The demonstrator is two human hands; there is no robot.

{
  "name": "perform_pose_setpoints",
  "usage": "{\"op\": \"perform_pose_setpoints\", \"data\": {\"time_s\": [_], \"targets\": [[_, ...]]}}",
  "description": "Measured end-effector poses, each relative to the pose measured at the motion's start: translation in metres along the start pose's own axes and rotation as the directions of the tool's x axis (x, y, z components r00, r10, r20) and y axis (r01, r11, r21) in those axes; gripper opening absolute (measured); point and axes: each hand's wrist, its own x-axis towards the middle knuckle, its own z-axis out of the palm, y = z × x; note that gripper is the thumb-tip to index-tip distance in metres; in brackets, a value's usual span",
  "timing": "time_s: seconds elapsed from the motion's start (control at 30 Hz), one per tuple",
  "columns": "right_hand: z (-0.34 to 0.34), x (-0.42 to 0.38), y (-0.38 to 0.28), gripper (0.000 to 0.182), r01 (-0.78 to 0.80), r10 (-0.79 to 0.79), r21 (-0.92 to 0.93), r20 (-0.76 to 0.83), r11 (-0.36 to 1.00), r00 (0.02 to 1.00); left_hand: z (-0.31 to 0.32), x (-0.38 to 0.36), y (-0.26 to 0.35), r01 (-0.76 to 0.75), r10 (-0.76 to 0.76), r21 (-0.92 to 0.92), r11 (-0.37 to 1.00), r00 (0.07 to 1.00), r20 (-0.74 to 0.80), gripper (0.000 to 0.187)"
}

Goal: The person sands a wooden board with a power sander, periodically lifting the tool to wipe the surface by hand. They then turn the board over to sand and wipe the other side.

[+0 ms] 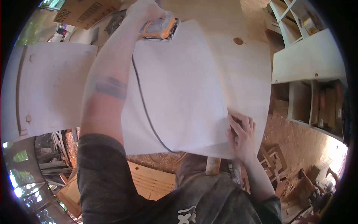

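At the top of the view, my left hand (147, 10) is wrapped round an orange and grey power sander (159, 30), which sits on the far left part of a white panel (175, 86). A dark cord (143, 100) curves down across the panel to its near edge. Near the panel's lower right corner, my right hand (243, 134) rests with its fingers apart at the edge. Under the panel lies a larger pale wooden board (251, 78) with a dark knot. The sander's underside is hidden.
A white panel (56, 89) stands at the left, below a cardboard box (87, 13). White shelving units (300, 100) are at the right. Wooden frames (274, 160) and offcuts lie on the floor at lower right. Slatted wood (153, 183) shows beneath the near edge.
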Motion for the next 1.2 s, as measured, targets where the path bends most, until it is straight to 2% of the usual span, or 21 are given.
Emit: {"op": "perform_pose_setpoints", "data": {"time_s": [0.07,0.17,0.23,0.3,0.37,0.5,0.6,0.63,0.73,0.8,0.9,1.07,1.17,1.2], "targets": [[0.001,-0.001,0.002,0.041,0.015,-0.015,0.012,-0.026,1.000,1.000,0.006,-0.003,0.002,0.000,-0.005,0.116,0.993,0.999,0.039,0.043],[0.002,-0.003,0.000,0.040,-0.004,0.004,0.000,-0.023,1.000,1.000,-0.003,-0.063,0.023,0.020,-0.004,-0.088,0.996,0.986,0.169,0.047],[0.005,-0.005,0.003,0.039,0.008,-0.008,0.005,-0.028,1.000,1.000,-0.025,-0.111,0.049,0.089,-0.031,-0.157,0.984,0.940,0.340,0.047],[0.008,-0.007,0.006,0.041,0.024,-0.024,0.011,-0.040,1.000,0.999,-0.041,-0.158,0.079,0.073,-0.054,-0.048,0.996,0.948,0.313,0.047],[0.010,-0.007,0.004,0.046,0.007,-0.008,-0.021,-0.027,1.000,1.000,-0.055,-0.205,0.097,0.096,-0.065,-0.084,0.992,0.946,0.317,0.036],[0.016,0.012,0.000,0.059,-0.047,0.040,-0.049,-0.119,0.998,0.992,-0.060,-0.289,0.116,0.005,0.023,-0.125,0.992,0.976,0.216,0.039],[0.015,0.054,-0.010,0.066,0.000,-0.011,-0.122,-0.089,0.993,0.996,-0.077,-0.328,0.132,0.086,-0.040,-0.113,0.990,0.932,0.361,0.048],[0.019,0.071,-0.012,0.066,0.026,-0.036,-0.116,-0.081,0.993,0.996,-0.080,-0.331,0.133,0.097,-0.052,-0.104,0.990,0.928,0.368,0.049],[0.043,0.114,-0.010,0.063,0.086,-0.094,-0.134,-0.054,0.987,0.994,-0.078,-0.327,0.128,0.136,-0.098,-0.080,0.988,0.926,0.364,0.051],[0.067,0.136,-0.004,0.058,0.119,-0.131,-0.196,-0.044,0.973,0.990,-0.067,-0.303,0.113,0.173,-0.145,-0.065,0.983,0.941,0.304,0.051],[0.068,0.137,0.000,0.053,0.147,-0.152,-0.191,-0.014,0.971,0.988,-0.063,-0.248,0.093,0.259,-0.234,-0.033,0.965,0.916,0.327,0.048],[0.064,0.138,-0.008,0.053,0.106,-0.103,-0.195,0.026,0.975,0.994,-0.025,-0.155,0.040,0.222,-0.220,0.009,0.975,0.960,0.174,0.044],[0.063,0.139,-0.009,0.053,0.108,-0.106,-0.198,0.022,0.974,0.994,-0.014,-0.096,0.012,0.221,-0.209,-0.060,0.973,0.964,0.166,0.041],[0.062,0.139,-0.009,0.052,0.114,-0.113,-0.203,0.015,0.972,0.993,-0.003,-0.075,0.001,0.214,-0.209,-0.011,0.977,0.966,0.153,0.040]]}}
